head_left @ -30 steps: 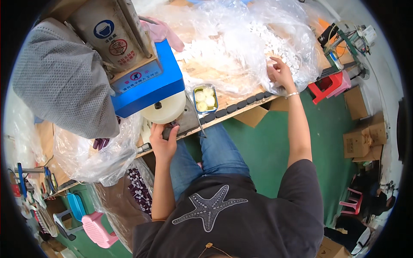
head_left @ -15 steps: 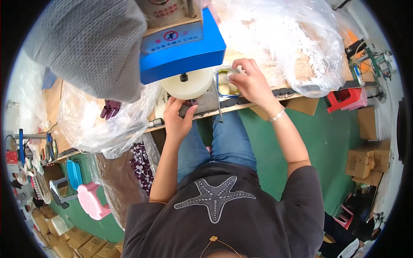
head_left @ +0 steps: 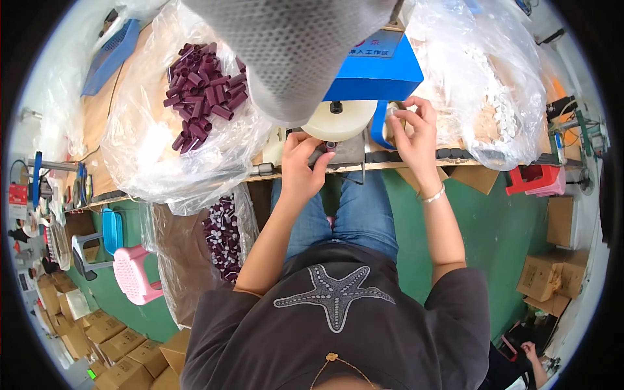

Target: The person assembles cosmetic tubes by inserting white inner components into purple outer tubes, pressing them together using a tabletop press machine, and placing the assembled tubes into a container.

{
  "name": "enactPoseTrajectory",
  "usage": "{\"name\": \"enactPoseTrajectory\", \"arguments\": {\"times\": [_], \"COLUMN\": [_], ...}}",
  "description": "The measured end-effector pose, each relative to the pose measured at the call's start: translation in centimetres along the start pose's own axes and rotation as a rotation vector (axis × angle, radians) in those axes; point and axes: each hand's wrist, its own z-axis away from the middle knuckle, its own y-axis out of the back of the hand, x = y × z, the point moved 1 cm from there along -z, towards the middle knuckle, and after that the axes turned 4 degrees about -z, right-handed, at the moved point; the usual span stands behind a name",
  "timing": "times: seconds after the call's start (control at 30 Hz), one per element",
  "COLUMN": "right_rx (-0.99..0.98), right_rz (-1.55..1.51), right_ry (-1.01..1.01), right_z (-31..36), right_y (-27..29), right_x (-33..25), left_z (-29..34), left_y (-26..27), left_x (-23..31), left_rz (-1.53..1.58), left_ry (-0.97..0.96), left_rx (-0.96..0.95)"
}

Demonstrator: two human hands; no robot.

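Note:
Beneath the white disc (head_left: 341,121) of a blue bench press (head_left: 383,81), my left hand (head_left: 302,164) pinches a small dark purple tube (head_left: 330,147) between thumb and forefinger. The tube stands upright on the metal plate (head_left: 351,151). My right hand (head_left: 416,138) is at a small blue-rimmed container (head_left: 379,127) just right of the disc. Its thumb and fingers are bent together over the container's opening; whatever lies between the fingertips is too small to make out.
Purple tubes (head_left: 205,91) lie heaped on a clear plastic bag at the left. Small white pieces (head_left: 497,107) fill another bag at the right. A lined box (head_left: 224,237) of purple-and-white pieces stands below the bench. Grey mesh cloth (head_left: 292,52) hangs over the press.
The view has swung left, showing more of the purple tubes. My left hand stays at the tube under the disc. My right hand remains at the container, its fingers now pointing more upward.

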Motion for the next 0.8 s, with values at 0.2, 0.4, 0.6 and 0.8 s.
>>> {"name": "enactPoseTrajectory", "arguments": {"times": [0.2,0.4,0.6,0.8], "right_rx": [-0.072,-0.086,-0.134,-0.21], "right_rz": [-0.095,-0.052,-0.16,-0.751], "right_ry": [-0.075,-0.133,-0.108,-0.079], "right_z": [-0.3,-1.6,-0.3,0.9], "right_y": [-0.2,0.8,0.7,-2.8], "right_x": [-0.9,0.1,-0.6,-5.0], "left_z": [-0.3,-0.2,-0.2,-0.3], "left_y": [0.1,0.0,0.1,0.0], "left_x": [0.3,0.2,-0.1,0.0], "left_rz": [-0.015,0.012,0.039,0.053], "left_ry": [-0.022,0.0,-0.003,0.013], "left_rx": [-0.016,-0.011,-0.016,-0.023]}}
